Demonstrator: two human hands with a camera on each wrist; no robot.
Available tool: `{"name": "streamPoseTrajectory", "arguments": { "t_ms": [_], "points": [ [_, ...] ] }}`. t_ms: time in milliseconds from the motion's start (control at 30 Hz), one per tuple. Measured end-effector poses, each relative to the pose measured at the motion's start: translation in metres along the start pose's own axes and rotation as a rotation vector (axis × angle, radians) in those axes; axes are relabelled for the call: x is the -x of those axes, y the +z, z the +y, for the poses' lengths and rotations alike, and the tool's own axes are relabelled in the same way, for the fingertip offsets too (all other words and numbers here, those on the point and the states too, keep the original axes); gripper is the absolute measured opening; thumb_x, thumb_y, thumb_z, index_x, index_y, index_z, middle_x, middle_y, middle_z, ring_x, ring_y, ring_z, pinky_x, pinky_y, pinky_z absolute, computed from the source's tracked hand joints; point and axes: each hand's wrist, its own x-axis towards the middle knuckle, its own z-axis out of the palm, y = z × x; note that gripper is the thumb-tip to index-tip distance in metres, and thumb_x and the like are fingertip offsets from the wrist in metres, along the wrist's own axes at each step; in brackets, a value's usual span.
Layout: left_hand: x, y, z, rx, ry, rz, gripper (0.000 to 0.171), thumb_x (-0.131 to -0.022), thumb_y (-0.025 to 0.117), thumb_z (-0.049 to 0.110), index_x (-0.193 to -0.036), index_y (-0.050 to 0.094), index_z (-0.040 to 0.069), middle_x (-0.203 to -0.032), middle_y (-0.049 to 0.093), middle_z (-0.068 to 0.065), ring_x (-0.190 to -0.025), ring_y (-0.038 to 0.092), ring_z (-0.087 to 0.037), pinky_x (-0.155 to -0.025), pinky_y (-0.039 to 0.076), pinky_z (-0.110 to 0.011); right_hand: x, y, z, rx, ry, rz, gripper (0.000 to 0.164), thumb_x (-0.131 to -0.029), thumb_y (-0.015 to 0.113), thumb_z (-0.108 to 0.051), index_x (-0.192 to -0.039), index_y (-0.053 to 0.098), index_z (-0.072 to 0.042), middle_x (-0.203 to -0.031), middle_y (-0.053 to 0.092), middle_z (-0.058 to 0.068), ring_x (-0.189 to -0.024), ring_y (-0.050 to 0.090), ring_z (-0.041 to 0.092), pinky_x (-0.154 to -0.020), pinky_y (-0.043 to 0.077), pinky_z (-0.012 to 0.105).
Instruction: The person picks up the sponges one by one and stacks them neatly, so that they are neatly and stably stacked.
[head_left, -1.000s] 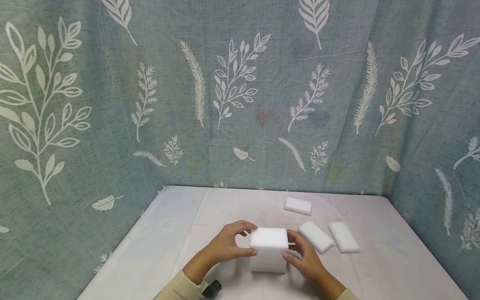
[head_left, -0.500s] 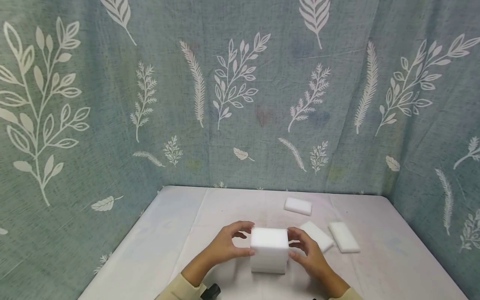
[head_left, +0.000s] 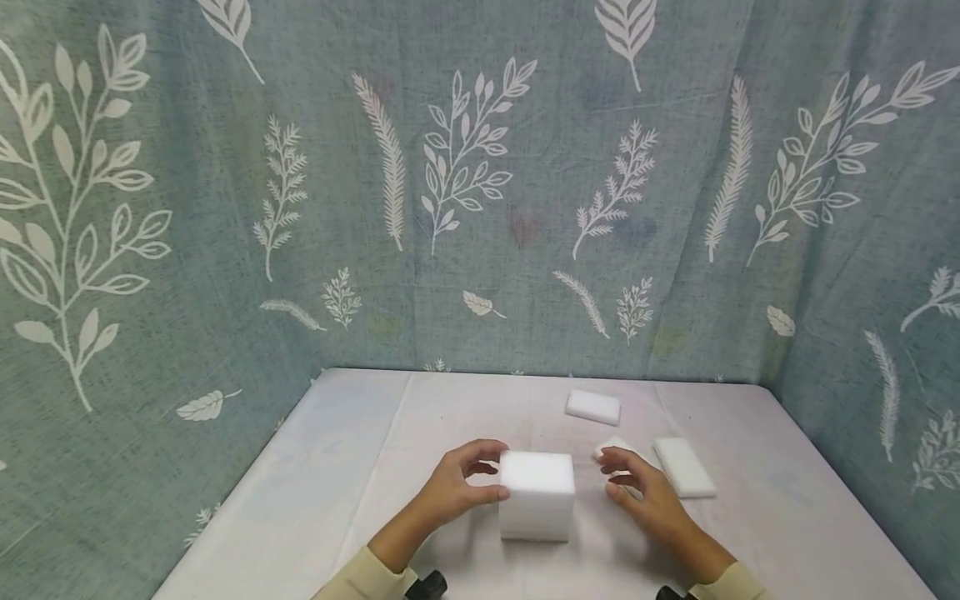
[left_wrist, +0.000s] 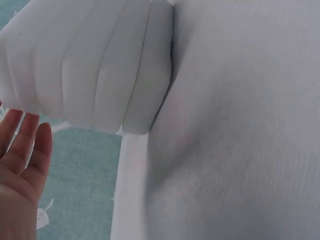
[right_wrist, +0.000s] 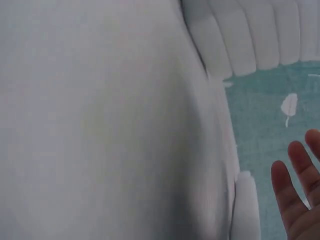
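- Standing upright on the white table (head_left: 450,408), a stack of white blocks (head_left: 536,500) is sighted near 6 o'clock in the head view; its layers are marked by seams in both wrist views.
- Left hand (head_left: 453,487) placed at the stack's 9 o'clock side; that side is held between thumb and fingers, thumb at the near edge, fingertips at the far one.
- Right hand (head_left: 648,496) noted at 3 o'clock, apart from the stack; thumb and fingers parted, loosely bent.
- Far block (head_left: 592,407) laid flat, 1 o'clock from the stack.
- Middle block (head_left: 615,442) at 2 o'clock, largely covered by the right hand; whether it is touched cannot be told.
- Outer block (head_left: 685,468) laid flat between 2 and 3 o'clock.
- Forearms covered by pale sleeves (head_left: 367,577).
- Table backed at 12 o'clock by blue-green cloth (head_left: 480,271), printed with white leaves.
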Motion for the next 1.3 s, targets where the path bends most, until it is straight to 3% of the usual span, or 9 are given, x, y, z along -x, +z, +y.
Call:
{"name": "streamPoseTrajectory", "arguments": {
  "t_ms": [133,300,433,567,733,900,1133,1300],
  "points": [
    [0.001,0.000,0.009,0.037,0.023,0.003,0.049,-0.079,0.080,0.005,-0.124,0.060,-0.001,-0.119,0.063,-0.013,-0.109,0.059,-0.024,-0.093,0.046,-0.055,0.002,-0.014,0.003,0.087,0.062,-0.005,0.043,-0.087,0.072,-0.003,-0.127,0.056,-0.001,-0.111,0.064,0.015,-0.101,0.062,0.027,-0.081,0.055,0.039],
    [0.003,0.000,0.025,0.094,0.024,0.006,0.044,-0.080,0.078,0.003,-0.120,0.060,-0.006,-0.118,0.063,-0.015,-0.107,0.060,-0.020,-0.093,0.044,-0.058,0.003,-0.031,0.008,0.220,0.071,-0.016,0.045,-0.084,0.077,-0.012,-0.123,0.059,0.001,-0.111,0.065,0.012,-0.098,0.062,0.026,-0.079,0.055,0.038],
    [0.004,0.000,0.027,0.114,0.004,0.021,0.047,-0.079,0.080,0.004,-0.120,0.061,-0.006,-0.114,0.064,-0.013,-0.104,0.061,-0.018,-0.093,0.044,-0.058,-0.001,-0.041,0.013,0.304,0.085,-0.049,0.049,-0.083,0.079,-0.021,-0.123,0.059,0.000,-0.111,0.065,0.011,-0.097,0.062,0.026,-0.079,0.055,0.038],
    [0.004,0.000,0.026,0.107,-0.008,0.029,0.050,-0.077,0.082,0.005,-0.120,0.061,-0.006,-0.112,0.065,-0.011,-0.103,0.061,-0.018,-0.094,0.044,-0.057,-0.005,-0.047,0.019,0.403,0.161,-0.101,0.053,-0.083,0.079,-0.028,-0.125,0.059,-0.004,-0.113,0.063,0.006,-0.097,0.062,0.024,-0.081,0.053,0.040],
    [0.005,0.000,0.023,0.108,-0.016,0.015,0.051,-0.077,0.082,0.005,-0.122,0.060,-0.008,-0.113,0.065,-0.011,-0.104,0.061,-0.017,-0.094,0.044,-0.056,-0.008,-0.051,0.024,0.488,0.238,-0.161,0.056,-0.084,0.077,-0.038,-0.127,0.058,-0.008,-0.113,0.063,0.004,-0.100,0.061,0.023,-0.082,0.052,0.042],
    [0.004,0.001,0.023,0.111,-0.019,0.002,0.052,-0.076,0.082,0.004,-0.122,0.060,-0.007,-0.114,0.064,-0.011,-0.105,0.060,-0.017,-0.095,0.044,-0.055,-0.011,-0.051,0.026,0.559,0.260,-0.182,0.058,-0.083,0.075,-0.046,-0.126,0.060,-0.009,-0.116,0.062,0.003,-0.102,0.061,0.024,-0.083,0.051,0.045],
    [0.002,0.002,0.023,0.108,-0.012,0.003,0.050,-0.077,0.081,0.004,-0.121,0.060,-0.006,-0.114,0.064,-0.012,-0.105,0.060,-0.020,-0.094,0.046,-0.052,-0.016,-0.047,0.031,0.647,0.294,-0.285,0.059,-0.083,0.075,-0.045,-0.126,0.060,-0.009,-0.121,0.059,0.006,-0.111,0.057,0.030,-0.091,0.047,0.050],
    [0.002,0.003,0.022,0.103,-0.009,-0.005,0.050,-0.077,0.081,0.004,-0.122,0.060,-0.006,-0.114,0.064,-0.012,-0.105,0.060,-0.019,-0.094,0.045,-0.054,-0.019,-0.043,0.030,0.701,0.318,-0.320,0.060,-0.081,0.075,-0.048,-0.124,0.060,-0.007,-0.119,0.058,0.009,-0.111,0.057,0.033,-0.090,0.048,0.051]
  ]
}}
